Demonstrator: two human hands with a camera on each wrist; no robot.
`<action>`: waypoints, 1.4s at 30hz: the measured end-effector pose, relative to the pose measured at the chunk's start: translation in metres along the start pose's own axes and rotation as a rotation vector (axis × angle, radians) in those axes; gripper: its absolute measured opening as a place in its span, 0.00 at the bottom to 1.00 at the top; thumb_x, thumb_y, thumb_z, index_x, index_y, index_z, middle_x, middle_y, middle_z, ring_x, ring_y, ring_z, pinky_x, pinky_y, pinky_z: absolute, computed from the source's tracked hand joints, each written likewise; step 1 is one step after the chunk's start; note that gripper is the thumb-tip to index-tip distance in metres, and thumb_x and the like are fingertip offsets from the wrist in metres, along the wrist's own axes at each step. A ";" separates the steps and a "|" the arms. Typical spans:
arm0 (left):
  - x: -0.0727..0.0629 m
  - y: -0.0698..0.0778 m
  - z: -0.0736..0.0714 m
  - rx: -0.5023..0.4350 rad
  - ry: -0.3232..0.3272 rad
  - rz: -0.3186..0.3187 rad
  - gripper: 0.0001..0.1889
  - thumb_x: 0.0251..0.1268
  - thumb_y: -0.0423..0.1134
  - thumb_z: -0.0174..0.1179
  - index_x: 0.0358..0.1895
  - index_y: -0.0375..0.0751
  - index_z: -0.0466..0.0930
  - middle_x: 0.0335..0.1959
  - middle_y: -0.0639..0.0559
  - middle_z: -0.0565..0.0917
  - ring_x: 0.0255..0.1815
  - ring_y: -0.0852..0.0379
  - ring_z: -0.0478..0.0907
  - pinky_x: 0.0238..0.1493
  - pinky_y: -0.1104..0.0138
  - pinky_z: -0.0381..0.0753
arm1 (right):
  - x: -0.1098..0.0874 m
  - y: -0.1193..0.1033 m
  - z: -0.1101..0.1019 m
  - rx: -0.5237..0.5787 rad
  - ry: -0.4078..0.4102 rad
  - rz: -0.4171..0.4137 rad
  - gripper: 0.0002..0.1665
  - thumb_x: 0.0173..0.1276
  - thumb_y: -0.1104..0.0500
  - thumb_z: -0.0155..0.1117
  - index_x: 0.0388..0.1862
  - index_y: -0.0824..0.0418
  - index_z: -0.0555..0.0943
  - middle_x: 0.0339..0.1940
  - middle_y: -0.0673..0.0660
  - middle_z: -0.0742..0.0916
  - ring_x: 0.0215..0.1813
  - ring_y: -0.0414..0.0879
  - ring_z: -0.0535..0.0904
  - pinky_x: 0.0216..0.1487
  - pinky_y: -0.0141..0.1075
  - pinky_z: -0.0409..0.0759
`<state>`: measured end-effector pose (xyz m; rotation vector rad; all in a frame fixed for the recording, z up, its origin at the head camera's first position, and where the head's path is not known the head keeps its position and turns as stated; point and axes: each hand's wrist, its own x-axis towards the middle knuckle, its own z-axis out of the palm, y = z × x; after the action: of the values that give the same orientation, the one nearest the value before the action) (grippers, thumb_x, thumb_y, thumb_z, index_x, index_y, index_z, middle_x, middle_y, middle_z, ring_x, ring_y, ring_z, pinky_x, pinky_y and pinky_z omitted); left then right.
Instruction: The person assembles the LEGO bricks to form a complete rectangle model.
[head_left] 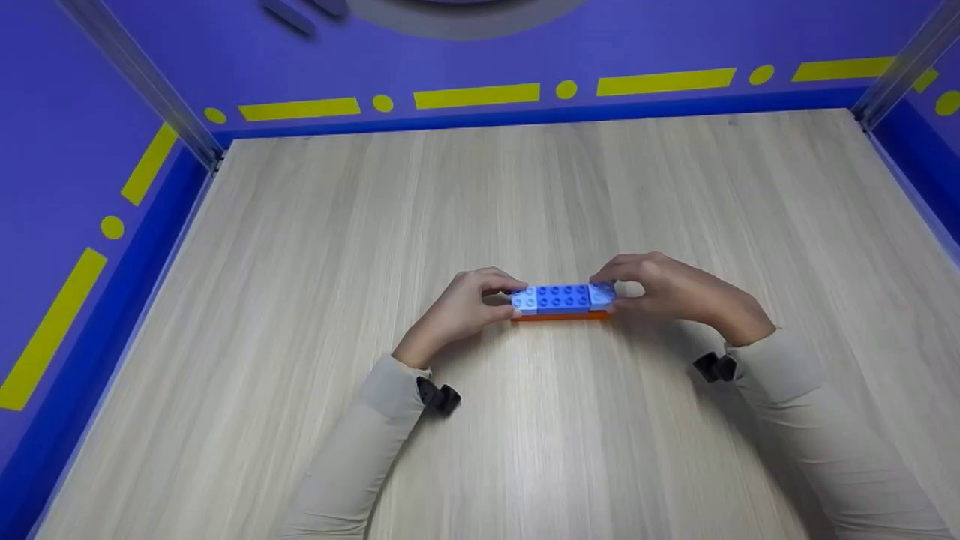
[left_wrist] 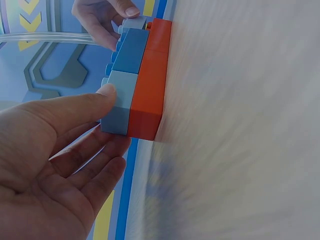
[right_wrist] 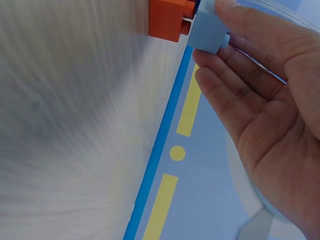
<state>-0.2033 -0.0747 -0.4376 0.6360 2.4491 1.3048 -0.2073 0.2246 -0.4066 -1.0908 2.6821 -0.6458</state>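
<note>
A row of orange-red toy bricks [left_wrist: 147, 95] lies on the table, with a second layer on top. That layer has a darker blue brick [head_left: 562, 298] in the middle and a light blue brick [left_wrist: 120, 100] at the left end. My left hand [head_left: 469, 304] pinches this left end between thumb and fingers. At the other end my right hand [head_left: 664, 292] pinches another light blue brick [right_wrist: 207, 30]. Red studs show between that brick and the red brick [right_wrist: 166, 20] under it, so a narrow gap is visible there.
The wood-grain table [head_left: 360, 225] spreads around the bricks. Blue-purple panels [head_left: 472, 67] with yellow stripes stand along its back and sides, with metal posts [head_left: 150, 82] at the back corners. A small black wrist camera [head_left: 439, 396] sits on the left sleeve.
</note>
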 end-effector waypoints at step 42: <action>0.000 -0.001 0.000 0.006 -0.006 -0.024 0.19 0.59 0.33 0.66 0.55 0.42 0.82 0.54 0.52 0.81 0.58 0.57 0.76 0.62 0.67 0.74 | 0.001 -0.002 0.002 0.008 -0.022 0.024 0.22 0.61 0.65 0.68 0.55 0.63 0.82 0.50 0.57 0.85 0.54 0.51 0.81 0.54 0.48 0.80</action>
<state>-0.2036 -0.0751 -0.4380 0.6094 2.4495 1.2847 -0.2062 0.2215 -0.4070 -1.0555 2.6674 -0.6365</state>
